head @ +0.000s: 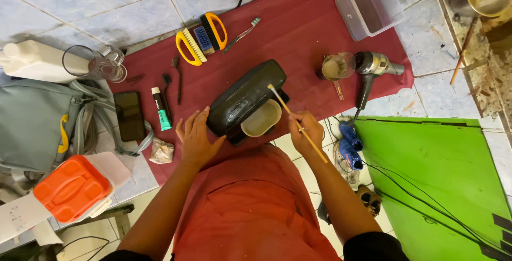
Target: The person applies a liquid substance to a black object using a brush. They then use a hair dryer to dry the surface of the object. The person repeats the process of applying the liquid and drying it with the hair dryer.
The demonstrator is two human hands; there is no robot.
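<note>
A black shoe with a cream insole lies sole-side up on a dark red cloth, resting against my lap. My left hand grips the shoe's heel end with spread fingers. My right hand pinches a thin wooden stick. The stick's upper tip touches the shoe's edge near its opening.
On the cloth lie two yellow-handled brushes, a toothbrush, a small tube, a phone, a glass of murky liquid and a hair dryer. A clear plastic box sits far right, a green board right, a grey bag left.
</note>
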